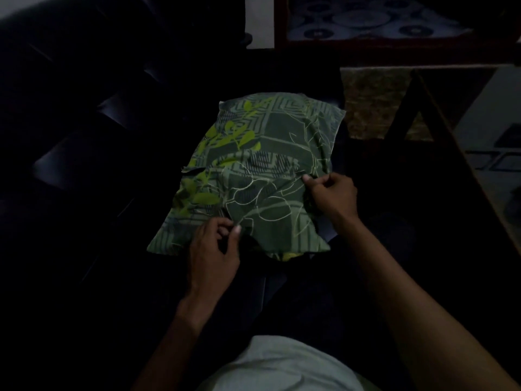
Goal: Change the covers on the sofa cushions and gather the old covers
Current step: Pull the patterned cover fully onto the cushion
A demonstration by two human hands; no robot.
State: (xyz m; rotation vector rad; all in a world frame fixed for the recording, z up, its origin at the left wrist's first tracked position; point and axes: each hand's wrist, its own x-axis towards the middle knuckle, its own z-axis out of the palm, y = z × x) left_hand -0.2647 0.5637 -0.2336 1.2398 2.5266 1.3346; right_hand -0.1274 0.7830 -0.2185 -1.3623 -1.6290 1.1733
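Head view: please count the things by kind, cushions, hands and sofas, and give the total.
Cushion in green leaf-print cover: 1
Hands: 2, left hand and right hand, both pinching the cover
Dark sofa: 1
Total: 4

cushion cover (262, 167): dark green, geometric lines, lime leaves | sofa (84, 136): black | shirt (282, 365): pale green

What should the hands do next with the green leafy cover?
Probably tug the green cover toward the person. Both hands already pinch its fabric: the left hand near the bottom edge, the right hand at the right side. The cover looks wrinkled and loose down there, and a bit of yellow shows under the bottom edge. Whether it is going on or off, I cannot tell.
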